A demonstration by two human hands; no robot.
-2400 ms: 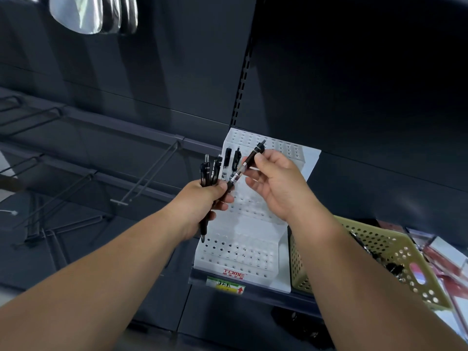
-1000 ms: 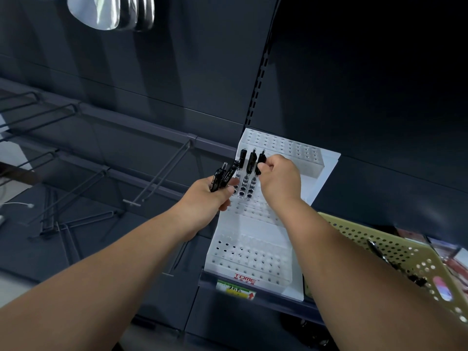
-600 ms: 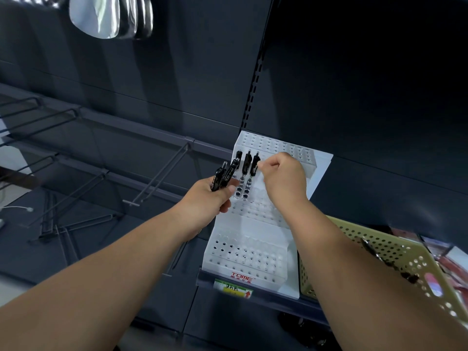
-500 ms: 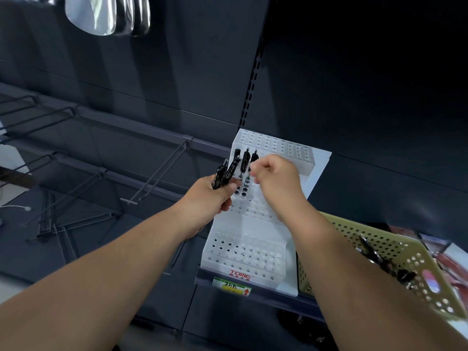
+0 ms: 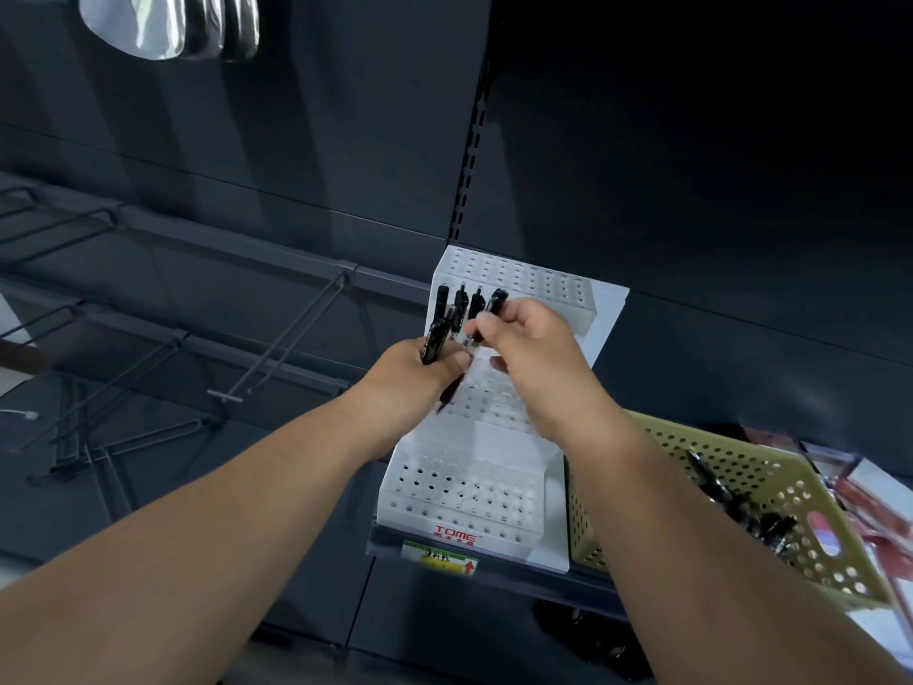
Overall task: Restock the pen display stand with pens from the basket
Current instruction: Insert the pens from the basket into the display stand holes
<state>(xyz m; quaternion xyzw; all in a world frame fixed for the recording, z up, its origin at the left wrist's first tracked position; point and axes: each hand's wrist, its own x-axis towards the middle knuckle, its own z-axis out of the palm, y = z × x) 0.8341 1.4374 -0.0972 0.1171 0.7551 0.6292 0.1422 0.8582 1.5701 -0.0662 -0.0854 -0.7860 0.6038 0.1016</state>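
A person's left hand [image 5: 415, 383] is curled round a clutch of black pens [image 5: 434, 341], tips pointing down past the palm; how many it holds cannot be told. The right hand [image 5: 536, 363], just beside it, pinches a single pen [image 5: 495, 301] between thumb and fingertips. The pen has a black cap and a clear barrel, and is tilted with its cap uppermost. Its lower end runs down close to the left thumb, and it is unclear whether the two touch.

Both hands hover in front of the white, stepped pen display stand [image 5: 464, 491], which is pierced with rows of holes and marked "TOME" in red on its front edge. Three pens [image 5: 460, 300] stand upright in a row at the stand's left side, their black caps showing against the front of the top tier, right behind the hands.

The stand sits on a dark shelf [image 5: 568, 583] carrying a green-and-yellow price label [image 5: 439, 556]. Touching the stand's right side is an olive perforated basket [image 5: 657, 442] with loose pens [image 5: 714, 484] lying in it, all black. Reddish packets [image 5: 869, 491] lie beyond the basket. Bare metal hooks [image 5: 276, 338] jut from the panel to the left.
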